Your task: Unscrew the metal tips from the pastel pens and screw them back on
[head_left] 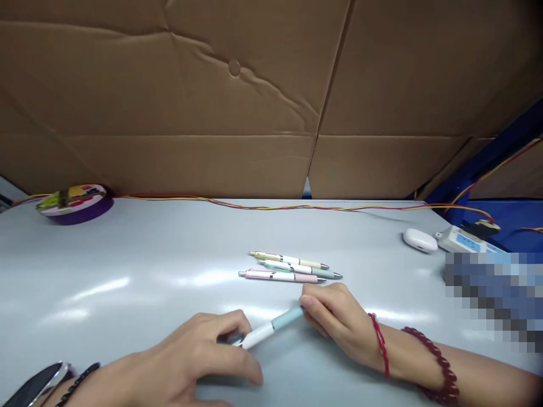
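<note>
A ballpoint pen (271,328) with a white middle and a light blue front part slants between my two hands, just above the grey-white table. My right hand (339,322) pinches its front end, and the fingertips hide the tip. At the rear end, my left hand (203,350) has its index finger and thumb curled around the clip part, which is partly covered. Beyond the hands, three similar pens lie side by side on the table: a cream pen (292,260), a green pen (301,269) and a pink pen (284,276).
A round purple-edged container (80,212) stands at the back left. Red and yellow wires (271,207) run along the table's back edge, before a cardboard wall (190,102). At the right lie a white earbud case (419,240), a power strip (462,240) and a blurred patch.
</note>
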The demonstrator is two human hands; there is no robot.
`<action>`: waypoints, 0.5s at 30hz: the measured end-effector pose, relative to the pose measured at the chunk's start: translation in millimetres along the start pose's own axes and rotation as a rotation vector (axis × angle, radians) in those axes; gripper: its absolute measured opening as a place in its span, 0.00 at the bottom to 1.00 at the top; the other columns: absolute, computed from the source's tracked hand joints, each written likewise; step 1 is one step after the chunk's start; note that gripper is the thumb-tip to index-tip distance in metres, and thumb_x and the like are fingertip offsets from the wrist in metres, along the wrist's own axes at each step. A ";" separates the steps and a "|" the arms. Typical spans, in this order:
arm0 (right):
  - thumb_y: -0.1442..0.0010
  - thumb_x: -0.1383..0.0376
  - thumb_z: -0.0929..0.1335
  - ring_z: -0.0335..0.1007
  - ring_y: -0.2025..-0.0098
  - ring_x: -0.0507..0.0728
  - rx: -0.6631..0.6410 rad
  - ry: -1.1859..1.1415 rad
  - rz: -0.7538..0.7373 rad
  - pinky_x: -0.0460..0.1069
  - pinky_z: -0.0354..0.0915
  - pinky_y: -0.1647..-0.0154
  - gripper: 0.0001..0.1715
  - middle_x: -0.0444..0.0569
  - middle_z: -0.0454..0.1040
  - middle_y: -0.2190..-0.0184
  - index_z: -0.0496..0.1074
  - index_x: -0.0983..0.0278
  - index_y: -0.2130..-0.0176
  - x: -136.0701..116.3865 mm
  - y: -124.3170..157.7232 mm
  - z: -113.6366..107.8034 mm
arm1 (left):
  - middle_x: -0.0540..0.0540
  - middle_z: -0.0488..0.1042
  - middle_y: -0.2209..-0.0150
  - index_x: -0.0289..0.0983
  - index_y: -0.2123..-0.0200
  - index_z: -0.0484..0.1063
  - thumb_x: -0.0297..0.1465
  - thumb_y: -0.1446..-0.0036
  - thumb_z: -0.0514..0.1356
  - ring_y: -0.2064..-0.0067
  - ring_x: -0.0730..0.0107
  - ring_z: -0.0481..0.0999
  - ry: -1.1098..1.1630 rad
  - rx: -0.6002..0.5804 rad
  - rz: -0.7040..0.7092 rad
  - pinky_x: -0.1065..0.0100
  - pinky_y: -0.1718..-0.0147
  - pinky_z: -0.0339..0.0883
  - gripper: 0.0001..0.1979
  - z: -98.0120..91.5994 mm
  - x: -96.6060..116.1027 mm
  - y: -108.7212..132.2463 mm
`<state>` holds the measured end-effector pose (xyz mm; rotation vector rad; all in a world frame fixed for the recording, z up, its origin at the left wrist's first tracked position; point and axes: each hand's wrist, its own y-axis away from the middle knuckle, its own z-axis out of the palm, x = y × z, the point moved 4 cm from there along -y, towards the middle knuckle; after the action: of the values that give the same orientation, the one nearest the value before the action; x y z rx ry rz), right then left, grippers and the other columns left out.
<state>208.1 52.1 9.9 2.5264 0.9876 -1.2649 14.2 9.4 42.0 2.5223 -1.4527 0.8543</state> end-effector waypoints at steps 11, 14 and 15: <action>0.43 0.58 0.69 0.49 0.81 0.46 -0.200 -0.339 0.011 0.41 0.49 0.81 0.15 0.35 0.55 0.83 0.63 0.64 0.73 -1.4 4.0 11.5 | 0.49 0.66 0.76 0.38 0.76 0.57 0.42 0.34 0.22 0.77 0.69 0.65 -0.122 0.069 0.117 0.67 0.73 0.59 0.32 3.4 1.3 20.6; 0.43 0.59 0.69 0.50 0.80 0.46 -0.190 -0.294 -0.036 0.41 0.49 0.80 0.14 0.36 0.56 0.82 0.65 0.64 0.73 -2.7 3.6 9.7 | 0.49 0.66 0.77 0.38 0.78 0.55 0.39 0.34 0.23 0.77 0.69 0.66 -0.148 0.065 0.141 0.67 0.74 0.59 0.31 3.5 1.8 17.8; 0.43 0.59 0.70 0.50 0.80 0.46 -0.188 -0.288 -0.045 0.41 0.49 0.80 0.14 0.36 0.57 0.82 0.66 0.64 0.73 -2.8 3.4 9.2 | 0.49 0.66 0.78 0.38 0.78 0.56 0.39 0.33 0.25 0.77 0.69 0.66 -0.163 0.063 0.154 0.67 0.74 0.59 0.30 4.1 1.8 15.8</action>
<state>202.9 44.4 5.8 2.1207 1.0448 -1.4240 3.6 -2.0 36.7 2.6076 -1.7139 0.7421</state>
